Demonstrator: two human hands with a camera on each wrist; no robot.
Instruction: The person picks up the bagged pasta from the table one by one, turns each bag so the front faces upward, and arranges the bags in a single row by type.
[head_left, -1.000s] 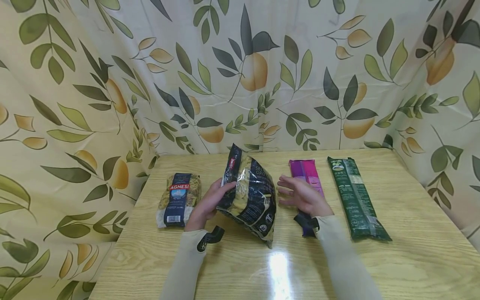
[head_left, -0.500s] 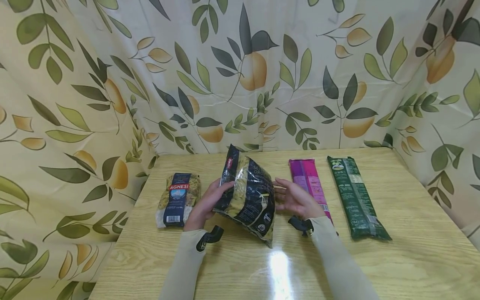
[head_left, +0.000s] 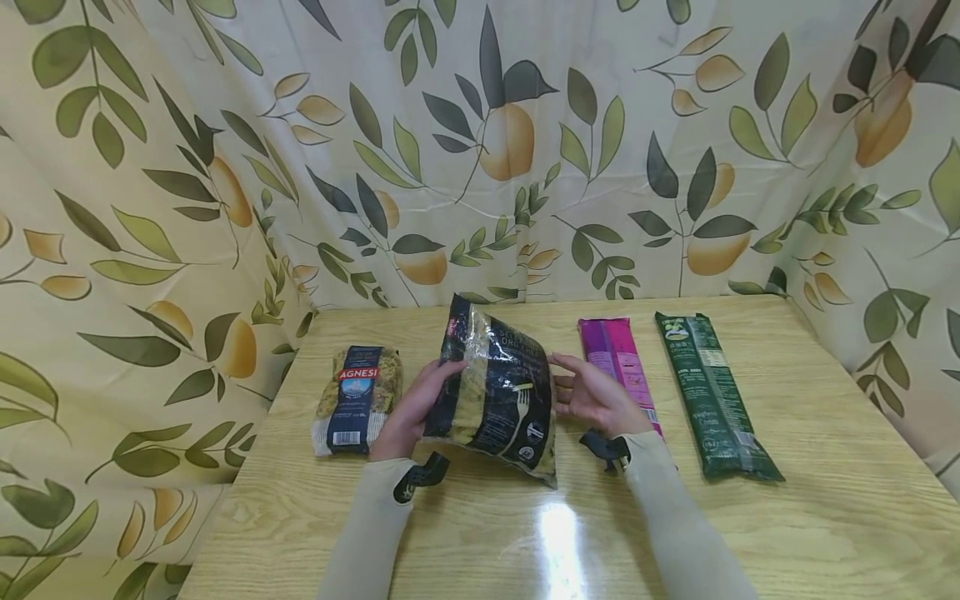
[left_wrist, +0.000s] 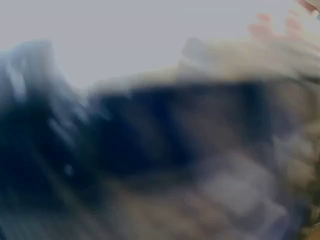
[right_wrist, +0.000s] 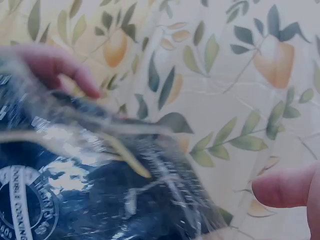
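A black plastic bag of pasta [head_left: 517, 392] with a clear strip and a printed fork is held up tilted over the middle of the table. My left hand [head_left: 415, 407] grips its left side, thumb across the front and fingers hidden behind. At the right edge is my right hand [head_left: 596, 398], fingers loosely extended; whether they touch the bag is unclear. In the right wrist view, the right thumb [right_wrist: 287, 187] stands apart from the bag [right_wrist: 100, 190], and the left hand [right_wrist: 57, 65] shows beyond it. Heavy blur covers the bag [left_wrist: 140, 130] in the left wrist view.
An Agnesi pasta bag [head_left: 358, 400] lies left on the wooden table [head_left: 480, 558]. Right of the hands lie a pink and purple packet [head_left: 618, 358], partly hidden by the right arm, and a long green packet [head_left: 712, 400]. A leaf-and-fruit patterned curtain [head_left: 525, 208] encloses the table.
My right hand has come left and inward beside the bag's right edge. The bag has turned in my left hand, its printed front now facing the head camera more squarely.
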